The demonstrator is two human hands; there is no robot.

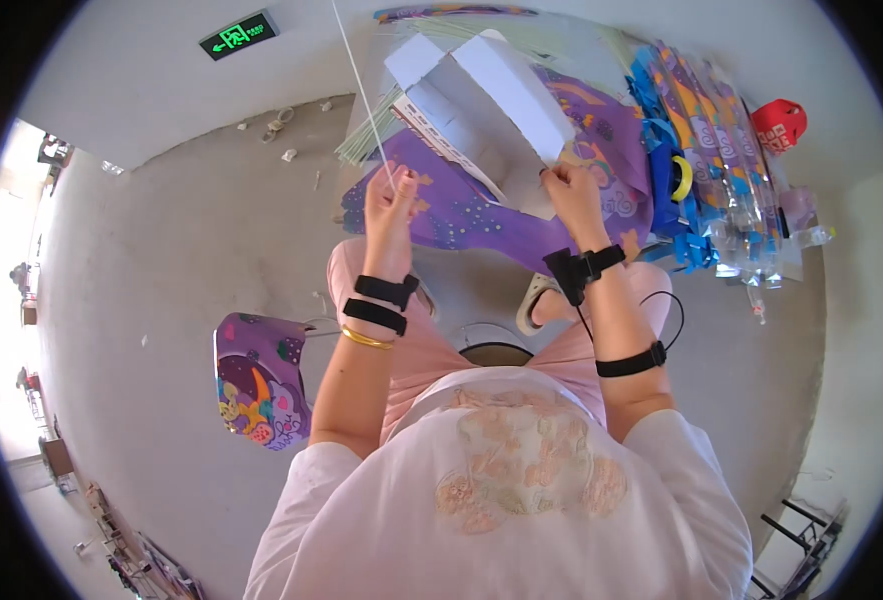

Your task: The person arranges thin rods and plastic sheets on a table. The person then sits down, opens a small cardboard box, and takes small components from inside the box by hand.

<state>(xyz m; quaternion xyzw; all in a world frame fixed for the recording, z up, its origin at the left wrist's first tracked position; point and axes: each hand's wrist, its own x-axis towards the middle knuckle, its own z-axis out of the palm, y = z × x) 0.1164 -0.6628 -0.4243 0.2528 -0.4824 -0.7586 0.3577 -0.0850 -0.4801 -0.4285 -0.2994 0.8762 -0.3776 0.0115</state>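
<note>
My left hand [391,215] is closed around a long thin white stick [359,85], which rises from the fingers toward the top of the view. Beside the near right corner of an open white cardboard box [514,85], my right hand [574,200] has its thumb and fingers pinched together. What sits between those fingertips, if anything, is too small to make out. Under the box and both hands lies a purple printed sheet [441,215] with dots and orange shapes. Black straps circle both forearms.
To the right are a blue tape dispenser [667,195] with a yellow roll [681,178], stacked printed packages [716,130] and a red item [779,126]. Thin pale sticks [369,132] lie left of the box. A purple printed piece [261,380] stands low at my left.
</note>
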